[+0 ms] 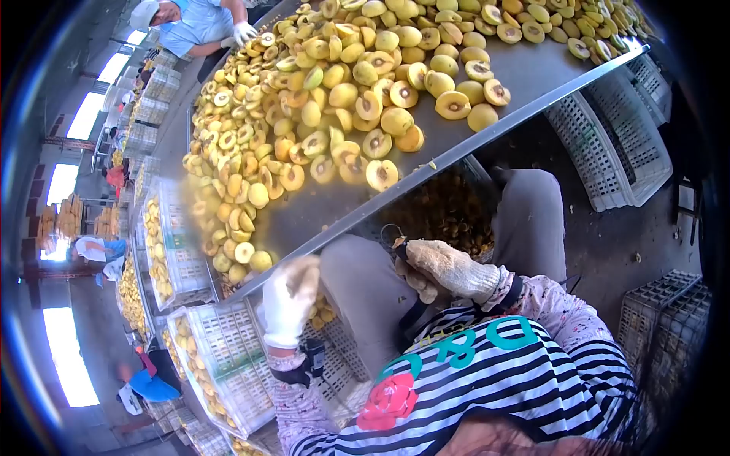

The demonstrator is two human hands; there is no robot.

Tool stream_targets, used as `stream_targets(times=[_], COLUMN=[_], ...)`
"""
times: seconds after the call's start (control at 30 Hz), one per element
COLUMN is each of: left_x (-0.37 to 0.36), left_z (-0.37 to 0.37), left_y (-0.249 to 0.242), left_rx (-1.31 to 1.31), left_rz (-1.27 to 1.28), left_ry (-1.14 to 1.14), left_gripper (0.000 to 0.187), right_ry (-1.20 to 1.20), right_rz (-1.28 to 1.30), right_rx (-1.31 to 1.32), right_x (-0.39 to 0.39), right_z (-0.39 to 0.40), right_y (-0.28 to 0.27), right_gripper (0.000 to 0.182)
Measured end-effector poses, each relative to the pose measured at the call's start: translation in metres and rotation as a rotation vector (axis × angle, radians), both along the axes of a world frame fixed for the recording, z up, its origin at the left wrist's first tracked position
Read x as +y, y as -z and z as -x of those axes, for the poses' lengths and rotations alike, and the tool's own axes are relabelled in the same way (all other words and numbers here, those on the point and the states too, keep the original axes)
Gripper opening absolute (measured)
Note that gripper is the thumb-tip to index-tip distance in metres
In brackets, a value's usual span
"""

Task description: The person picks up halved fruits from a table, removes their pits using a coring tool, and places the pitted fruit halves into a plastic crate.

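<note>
My right hand [449,267], in a stained knit glove, is closed around a small pitting tool with a thin wire loop [392,234] at its end. It is held above my lap, by the metal table's edge. My left hand [290,300], in a white glove with tan-stained fingers, is off the table's front edge, over a crate of fruit [322,313]. Its fingers are smeared by motion, and I cannot tell what they hold. Halved yellow peaches [334,95], some with the pit showing, are heaped across the metal table [312,216] in front of me.
White plastic crates of peaches [228,365] stand at my left, and stacked crates [608,144] at the right. Below the table, between my knees, lies a pile of dark scraps [456,209]. A co-worker's gloved hand [243,33] touches the heap's far end.
</note>
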State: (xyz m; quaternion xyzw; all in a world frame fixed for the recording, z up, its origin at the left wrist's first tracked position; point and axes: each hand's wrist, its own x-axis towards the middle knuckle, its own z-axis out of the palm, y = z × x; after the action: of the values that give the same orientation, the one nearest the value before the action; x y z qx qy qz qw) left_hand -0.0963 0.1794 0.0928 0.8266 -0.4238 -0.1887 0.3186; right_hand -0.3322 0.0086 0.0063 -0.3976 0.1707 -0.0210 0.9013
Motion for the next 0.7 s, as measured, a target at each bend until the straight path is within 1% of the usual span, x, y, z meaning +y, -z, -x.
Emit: stream_targets(times=[0.03, 0.07, 0.1, 0.17, 0.23, 0.3, 0.33, 0.37, 0.4, 0.43, 0.47, 0.5, 0.53, 0.57, 0.6, 0.63, 0.67, 0.7], left_x=[-0.015, -0.036, -0.057, -0.091, -0.128, -0.16, -0.166, -0.175, -0.179, -0.181, -0.182, -0.178, -0.171, -0.162, -0.15, -0.133, -0.117, -0.102], left_z=[0.007, 0.013, 0.014, -0.018, -0.033, -0.039, -0.036, -0.033, -0.033, -0.035, -0.039, -0.035, -0.027, -0.019, -0.013, 0.004, 0.018, 0.032], left_y=[-0.003, -0.005, -0.007, 0.039, 0.068, 0.084, 0.089, 0.094, 0.104, 0.116, 0.128, 0.124, 0.113, 0.105, 0.102, 0.081, 0.07, 0.061], left_rx=[0.112, 0.036, -0.041, -0.312, -0.318, -0.321, -0.423, -0.39, -0.365, -0.339, -0.218, -0.146, -0.073, 0.0, 0.181, 0.348, 0.424, 0.503], left_rz=[0.089, 0.103, 0.117, 0.162, 0.012, -0.142, -0.099, -0.148, -0.059, 0.026, 0.102, 0.166, 0.229, 0.289, 0.418, 0.465, 0.508, 0.552], left_ry=[-0.102, -0.062, -0.019, 0.163, 0.099, 0.026, 0.051, 0.045, 0.074, 0.1, 0.098, 0.073, 0.044, 0.014, 0.043, 0.069, 0.107, 0.144], left_gripper=[0.023, 0.024, 0.026, 0.031, 0.041, 0.052, 0.053, 0.05, 0.048, 0.046, 0.044, 0.041, 0.038, 0.036, 0.035, 0.038, 0.036, 0.034], right_ry=[0.017, 0.033, -0.003, 0.053, 0.123, 0.104, 0.104, 0.106, 0.142, 0.13, 0.117, 0.102, 0.163, 0.231, 0.296, 0.357, 0.379, 0.377], right_rz=[0.006, 0.022, -0.1, -0.094, 0.125, 0.126, 0.153, 0.178, 0.136, 0.129, 0.119, 0.107, 0.134, 0.2, 0.26, 0.317, 0.307, 0.408], right_rx=[0.026, 0.048, -0.023, 0.051, 0.107, 0.169, 0.2, 0.233, 0.163, 0.163, 0.164, 0.166, 0.16, 0.147, 0.134, 0.122, 0.179, 0.157], right_x=[0.002, 0.002, 0.003, 0.003, 0.007, 0.006, 0.006, 0.006, 0.009, 0.007, 0.007, 0.007, 0.007, 0.005, 0.004, 0.003, 0.002, 0.002], right_z=[0.0, 0.0, -0.002, 0.002, 0.002, 0.002, 0.0, -0.002, -0.001, -0.003, -0.004, -0.005, -0.007, -0.008, -0.01, -0.013, -0.016, -0.017], right_y=[-0.009, -0.015, 0.005, -0.004, 0.0, -0.005, -0.004, -0.001, 0.001, -0.001, -0.004, -0.005, -0.005, -0.004, -0.003, -0.003, -0.023, -0.023], right_gripper=[0.046, 0.045, 0.041, 0.042, 0.043, 0.037, 0.036, 0.036, 0.042, 0.043, 0.044, 0.045, 0.036, 0.032, 0.028, 0.024, 0.015, 0.018])
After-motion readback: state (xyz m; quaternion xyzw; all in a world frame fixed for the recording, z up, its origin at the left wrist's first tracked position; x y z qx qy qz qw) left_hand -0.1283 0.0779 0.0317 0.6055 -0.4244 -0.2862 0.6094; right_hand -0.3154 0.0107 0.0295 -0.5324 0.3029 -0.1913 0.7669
